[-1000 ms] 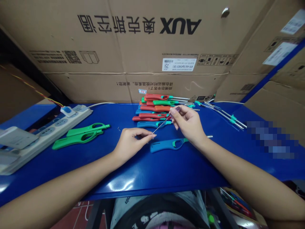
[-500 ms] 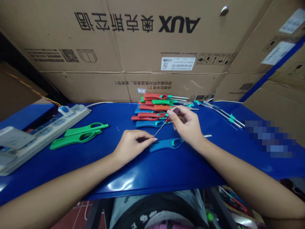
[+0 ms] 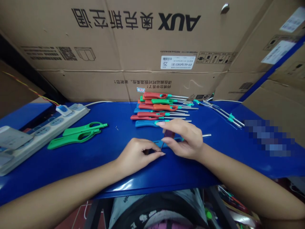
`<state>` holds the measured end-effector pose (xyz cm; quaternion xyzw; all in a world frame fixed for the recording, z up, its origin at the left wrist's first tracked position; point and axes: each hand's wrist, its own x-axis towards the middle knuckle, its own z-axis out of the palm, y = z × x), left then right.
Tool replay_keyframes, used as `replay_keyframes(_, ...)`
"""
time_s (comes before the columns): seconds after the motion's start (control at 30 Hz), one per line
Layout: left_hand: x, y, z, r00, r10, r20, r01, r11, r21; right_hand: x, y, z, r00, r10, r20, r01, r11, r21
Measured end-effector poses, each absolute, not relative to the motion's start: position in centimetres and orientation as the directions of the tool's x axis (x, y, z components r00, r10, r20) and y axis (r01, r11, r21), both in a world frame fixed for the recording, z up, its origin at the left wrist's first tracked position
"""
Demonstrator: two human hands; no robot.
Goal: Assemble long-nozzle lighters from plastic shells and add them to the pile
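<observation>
My right hand [image 3: 187, 138] grips the dark red handle of a screwdriver [image 3: 169, 134], its thin shaft slanting down to the left. At the tip, my left hand [image 3: 139, 156] is closed in a pinch; whatever tiny piece is between thumb and finger is hidden. Behind both hands lies a blue stick lighter [image 3: 157, 143] with a metal tube, mostly covered by my right hand. Farther back is a pile of stick lighters [image 3: 152, 115] in red, orange, green and blue. Small screws [image 3: 117, 128] lie on the table left of my hands.
Two green lighter handle shells [image 3: 73, 140] lie at left, beside a white power strip [image 3: 45, 136] with plugs in it. Metal tubes [image 3: 224, 113] with teal parts rest at back right. A large cardboard box [image 3: 133, 47] walls off the back of the blue table [image 3: 114, 111].
My right hand has come down and tipped the screwdriver more upright. My left hand has shifted slightly right and toward me, still pinching at its tip.
</observation>
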<state>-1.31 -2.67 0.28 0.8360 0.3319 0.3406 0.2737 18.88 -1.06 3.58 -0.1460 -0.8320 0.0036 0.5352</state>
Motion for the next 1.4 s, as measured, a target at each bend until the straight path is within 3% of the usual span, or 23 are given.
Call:
replay_keyframes(0.17,-1.5,-2.2,0.4,0.499,0.811,0.306,0.366,-0.517,0.774,18.8,-1.0,3.6,-0.439,0.349,0.828,0.165,0.937,-0.307)
replay_keyframes(0.4,-1.2,-1.8,-0.2,0.488,0.787,0.377,0.289,-0.554,0.781,18.9,-0.8,3.2,-0.407,0.293,0.865,0.259,0.945,-0.199)
replay_keyframes(0.6,-1.8,-1.5,0.9,0.527,0.665,0.529,0.345,-0.737,0.582,18.8,-0.8,2.8,-0.308,0.297,0.904,0.437,0.888,-0.143)
replay_keyframes(0.73,-2.6,-1.2,1.6,0.665,0.635,0.393,0.498,-0.77,0.399,18.6,-0.7,2.6,-0.256,0.322,0.911,0.505,0.848,-0.158)
replay_keyframes(0.8,-2.8,-1.2,1.7,0.693,0.636,0.339,0.519,-0.767,0.376,18.6,-0.7,2.6,-0.249,0.326,0.912,0.518,0.841,-0.159)
replay_keyframes(1.0,-2.7,-1.1,1.0,0.71,0.646,0.282,0.497,-0.742,0.45,18.5,-0.8,2.4,-0.273,0.337,0.901,0.501,0.849,-0.165)
replay_keyframes(1.4,-2.0,-1.0,-0.3,0.682,0.641,0.354,0.398,-0.73,0.556,18.2,-0.9,2.3,-0.361,0.326,0.874,0.448,0.882,-0.144)
